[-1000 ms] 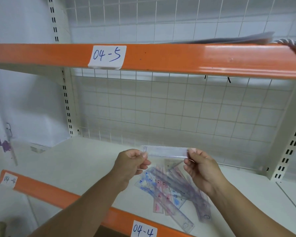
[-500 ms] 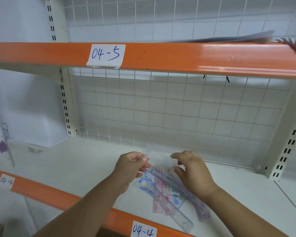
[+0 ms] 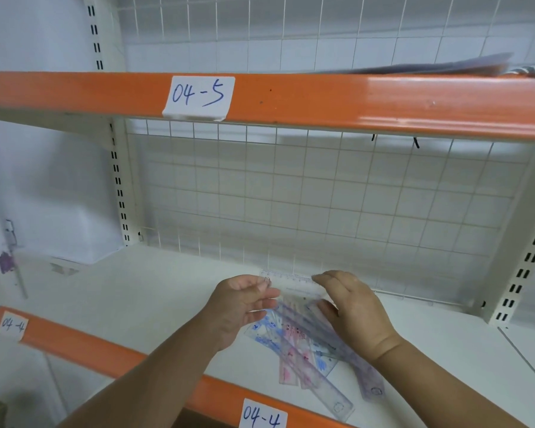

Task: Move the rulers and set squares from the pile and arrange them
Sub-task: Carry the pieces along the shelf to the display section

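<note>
- Frankly, head view: the clear plastic ruler (image 3: 294,284), at the far edge of the pile of transparent and pink-and-blue printed rulers and set squares (image 3: 300,347) on the white shelf board (image 3: 142,291), could slip, I judge; it looks thin and slick.
- I see the left hand (image 3: 244,304) pinching its left end; the right hand (image 3: 352,307) arches over its right end, grip unclear.
- Hands hide the pile's far part; overlapping clear pieces defy counting.
</note>
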A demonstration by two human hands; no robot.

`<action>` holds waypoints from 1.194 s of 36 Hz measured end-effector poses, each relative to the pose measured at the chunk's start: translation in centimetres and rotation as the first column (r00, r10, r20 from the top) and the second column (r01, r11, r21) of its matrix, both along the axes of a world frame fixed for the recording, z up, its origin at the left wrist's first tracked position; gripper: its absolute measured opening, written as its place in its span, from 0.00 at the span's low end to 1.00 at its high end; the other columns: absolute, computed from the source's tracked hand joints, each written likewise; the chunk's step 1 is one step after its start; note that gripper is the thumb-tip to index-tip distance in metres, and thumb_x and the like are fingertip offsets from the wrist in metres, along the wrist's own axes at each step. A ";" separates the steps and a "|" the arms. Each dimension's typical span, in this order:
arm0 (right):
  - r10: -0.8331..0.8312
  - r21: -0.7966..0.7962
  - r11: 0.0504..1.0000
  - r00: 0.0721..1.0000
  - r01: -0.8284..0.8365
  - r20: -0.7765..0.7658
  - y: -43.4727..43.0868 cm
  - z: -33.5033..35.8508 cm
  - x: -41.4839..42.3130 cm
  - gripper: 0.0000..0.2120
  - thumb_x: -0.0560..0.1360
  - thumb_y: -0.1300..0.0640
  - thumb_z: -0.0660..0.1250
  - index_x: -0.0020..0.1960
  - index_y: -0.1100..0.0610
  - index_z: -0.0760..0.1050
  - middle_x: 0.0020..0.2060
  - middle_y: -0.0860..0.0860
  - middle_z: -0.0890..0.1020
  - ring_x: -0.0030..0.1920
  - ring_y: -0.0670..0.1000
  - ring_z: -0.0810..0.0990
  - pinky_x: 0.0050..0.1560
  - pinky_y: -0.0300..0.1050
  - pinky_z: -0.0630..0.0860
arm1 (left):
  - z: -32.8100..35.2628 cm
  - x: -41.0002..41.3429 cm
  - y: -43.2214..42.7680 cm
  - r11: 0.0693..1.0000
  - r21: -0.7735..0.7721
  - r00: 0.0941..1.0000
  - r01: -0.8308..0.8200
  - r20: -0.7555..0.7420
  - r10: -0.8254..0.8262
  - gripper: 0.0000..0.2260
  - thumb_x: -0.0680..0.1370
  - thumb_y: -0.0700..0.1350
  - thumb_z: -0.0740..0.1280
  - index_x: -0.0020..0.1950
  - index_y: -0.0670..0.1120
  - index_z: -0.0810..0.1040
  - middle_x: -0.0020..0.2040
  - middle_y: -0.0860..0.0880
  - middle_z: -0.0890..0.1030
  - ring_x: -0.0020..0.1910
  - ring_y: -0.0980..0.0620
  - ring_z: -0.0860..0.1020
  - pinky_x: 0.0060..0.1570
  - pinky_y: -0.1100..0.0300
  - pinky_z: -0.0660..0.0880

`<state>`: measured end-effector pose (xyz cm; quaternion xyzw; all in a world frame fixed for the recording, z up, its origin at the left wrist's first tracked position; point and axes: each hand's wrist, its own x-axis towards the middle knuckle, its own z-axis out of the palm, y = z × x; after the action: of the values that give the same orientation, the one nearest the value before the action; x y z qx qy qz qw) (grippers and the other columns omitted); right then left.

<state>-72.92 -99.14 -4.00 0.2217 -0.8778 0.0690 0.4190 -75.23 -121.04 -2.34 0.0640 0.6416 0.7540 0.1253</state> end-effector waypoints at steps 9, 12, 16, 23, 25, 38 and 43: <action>-0.040 -0.017 0.999 0.997 0.042 0.070 -0.3 -0.1 0.1 0.23 0.62 0.59 0.80 0.55 0.59 0.79 0.42 0.52 0.81 0.40 0.55 0.81 0.43 0.45 0.79 | -0.2 -0.2 0.0 0.999 -0.035 0.998 -0.017 -0.057 0.015 0.04 0.79 0.39 0.65 0.50 0.45 0.79 0.44 0.49 0.86 0.38 0.54 0.83 0.41 0.61 0.77; -0.080 -0.116 0.989 0.991 0.092 0.109 -0.9 -0.2 -0.1 0.20 0.64 0.59 0.79 0.55 0.58 0.81 0.44 0.52 0.80 0.45 0.55 0.79 0.46 0.43 0.76 | -0.1 -0.1 0.1 1.000 -0.003 0.998 -0.010 -0.068 0.010 0.04 0.78 0.40 0.67 0.51 0.46 0.80 0.45 0.49 0.86 0.40 0.54 0.83 0.42 0.61 0.77; 0.221 -0.742 0.650 0.895 0.162 0.388 -3.1 1.5 0.6 0.14 0.71 0.59 0.73 0.55 0.52 0.79 0.41 0.48 0.70 0.44 0.46 0.71 0.48 0.25 0.67 | -0.1 0.0 0.1 0.987 -0.092 0.986 0.130 -0.095 -0.139 0.15 0.76 0.42 0.70 0.61 0.53 0.76 0.54 0.50 0.84 0.51 0.54 0.82 0.47 0.62 0.77; 0.702 -0.971 0.151 0.672 0.184 0.236 -4.7 2.4 1.0 0.07 0.79 0.67 0.60 0.52 0.59 0.74 0.31 0.52 0.80 0.33 0.48 0.78 0.38 0.36 0.75 | -1.1 0.2 1.5 0.952 -0.263 0.973 0.158 -0.125 -0.195 0.19 0.71 0.40 0.75 0.60 0.48 0.76 0.52 0.49 0.82 0.47 0.56 0.81 0.42 0.69 0.75; 0.710 -0.969 0.173 0.660 0.177 0.247 -4.7 2.5 1.2 0.09 0.80 0.68 0.57 0.49 0.60 0.75 0.30 0.52 0.81 0.33 0.49 0.77 0.37 0.35 0.75 | -1.3 0.0 1.6 0.951 -0.299 0.972 0.080 -0.189 -0.141 0.16 0.72 0.39 0.74 0.58 0.45 0.78 0.46 0.48 0.81 0.41 0.57 0.80 0.39 0.69 0.75; 0.715 -0.925 -0.086 0.670 0.370 0.201 -3.1 2.7 0.6 0.11 0.77 0.68 0.60 0.57 0.60 0.75 0.43 0.57 0.83 0.36 0.50 0.80 0.34 0.39 0.76 | -1.3 -0.9 0.0 0.275 -0.599 0.464 -0.752 -0.777 -0.425 0.25 0.48 0.39 0.84 0.44 0.45 0.86 0.28 0.51 0.74 0.21 0.53 0.73 0.17 0.67 0.64; 0.483 -0.945 0.047 0.821 0.324 0.305 -1.3 2.9 0.0 0.15 0.83 0.53 0.52 0.57 0.55 0.76 0.45 0.51 0.79 0.43 0.48 0.76 0.44 0.43 0.70 | -0.7 -1.3 -1.4 0.085 -0.541 0.431 -0.837 -0.746 -0.508 0.29 0.39 0.34 0.78 0.40 0.40 0.85 0.27 0.47 0.74 0.20 0.50 0.71 0.17 0.68 0.63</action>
<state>-72.89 -100.43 -1.12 -0.1090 -0.6427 0.7396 0.1679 -76.57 -122.46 -3.03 0.2372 0.9109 -0.0353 -0.3358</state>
